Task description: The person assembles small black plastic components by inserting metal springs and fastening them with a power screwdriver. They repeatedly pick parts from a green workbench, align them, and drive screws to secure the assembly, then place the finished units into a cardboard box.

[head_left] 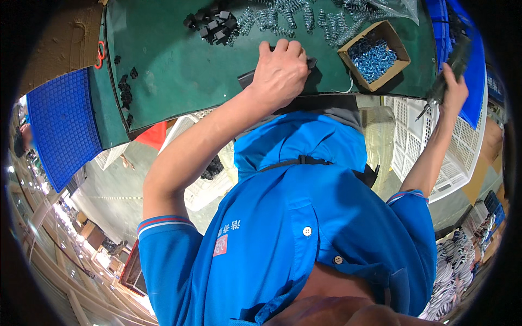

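Observation:
On the green work table, my left hand (280,73) is closed over a dark, long, flat-sided part (246,80) near the front edge. Its ends show on both sides of the hand; the middle is hidden beneath my fingers. Off to the right, beyond the table's side, my right hand (454,92) grips an electric screwdriver (461,54). The thin metal bit points down over a white plastic basket. An open cardboard box (399,65) filled with small bluish screws (372,60) stands to the right of my left hand.
Coil springs (283,16) and black blocks (217,27) lie along the table's far side. Small black pieces (125,92) and orange-handled scissors (100,54) are at left. A blue basket (62,119) hangs left; white baskets (418,144) and a blue bin (477,65) stand right.

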`<state>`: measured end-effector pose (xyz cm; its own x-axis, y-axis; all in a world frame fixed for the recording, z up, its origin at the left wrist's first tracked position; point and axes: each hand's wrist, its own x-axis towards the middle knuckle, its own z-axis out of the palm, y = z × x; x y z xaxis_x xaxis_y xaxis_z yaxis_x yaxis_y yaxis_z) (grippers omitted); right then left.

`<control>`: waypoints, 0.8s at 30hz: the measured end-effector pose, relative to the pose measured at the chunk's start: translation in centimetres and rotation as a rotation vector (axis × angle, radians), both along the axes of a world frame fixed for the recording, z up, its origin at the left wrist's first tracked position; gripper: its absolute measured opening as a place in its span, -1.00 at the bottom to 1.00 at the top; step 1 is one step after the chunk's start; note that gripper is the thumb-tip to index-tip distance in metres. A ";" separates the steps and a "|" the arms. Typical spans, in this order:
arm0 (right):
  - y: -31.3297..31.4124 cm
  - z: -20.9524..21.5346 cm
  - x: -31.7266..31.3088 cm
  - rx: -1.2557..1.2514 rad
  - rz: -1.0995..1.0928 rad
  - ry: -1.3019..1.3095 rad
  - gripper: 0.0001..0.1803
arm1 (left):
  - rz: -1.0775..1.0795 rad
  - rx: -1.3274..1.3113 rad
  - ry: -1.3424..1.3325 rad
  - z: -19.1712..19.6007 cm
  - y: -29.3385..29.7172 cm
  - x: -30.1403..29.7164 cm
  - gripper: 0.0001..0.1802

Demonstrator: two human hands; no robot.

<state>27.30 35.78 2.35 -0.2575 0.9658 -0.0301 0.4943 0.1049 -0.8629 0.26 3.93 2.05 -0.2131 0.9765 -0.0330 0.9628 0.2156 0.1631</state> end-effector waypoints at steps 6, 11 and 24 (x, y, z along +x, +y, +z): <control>-6.7 7.6 -5.8 -0.101 0.410 0.943 -0.50 | -0.063 -0.103 -0.090 0.5 1.0 -0.9 -0.66; -10.8 8.5 -10.9 -0.320 0.626 1.285 -0.46 | -0.128 0.092 -0.085 -0.6 -1.1 -1.2 -0.67; -19.7 8.6 -17.4 -0.119 0.402 1.257 -0.27 | -0.081 0.093 -0.097 -1.1 -0.9 -0.2 -0.65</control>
<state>9.94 16.09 10.96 -0.4377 0.8242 0.3594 -0.6909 -0.0525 -0.7210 0.05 3.03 0.91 -0.1338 0.9901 0.0422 0.9552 0.1175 0.2717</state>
